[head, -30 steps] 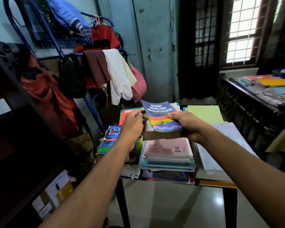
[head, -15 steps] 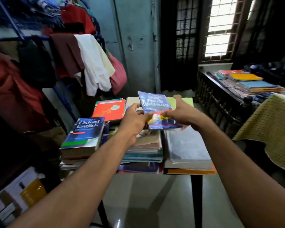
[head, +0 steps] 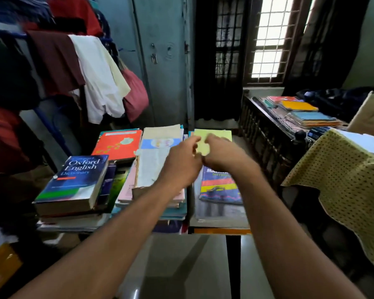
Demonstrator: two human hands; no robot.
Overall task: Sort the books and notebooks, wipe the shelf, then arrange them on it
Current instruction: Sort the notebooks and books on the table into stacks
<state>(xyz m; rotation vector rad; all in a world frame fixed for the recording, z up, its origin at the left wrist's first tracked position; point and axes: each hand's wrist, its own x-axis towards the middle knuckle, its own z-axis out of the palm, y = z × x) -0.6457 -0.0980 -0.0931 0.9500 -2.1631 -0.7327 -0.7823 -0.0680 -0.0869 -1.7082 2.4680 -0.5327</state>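
Several stacks of books and notebooks cover a small table. A blue and yellow dictionary lies flat on the right stack, partly under my right wrist. My left hand and my right hand hover close together over the table's far middle, in front of a pale green notebook. Both are blurred, with loosely curled fingers and nothing seen in them. A thick Oxford English Dictionary tops the left stack. Behind it lies an orange-red book. A pale worn book tops the middle stack.
A clothes rack hung with garments stands at the left. A grey door is behind the table. More notebooks lie on a dark rail-sided surface at the right, next to a yellow dotted cloth. A box sits low left.
The blue and yellow dictionary, held in both hands before, now lies on the right stack. Both hands have let go and moved farther over the table. The view has swung right.
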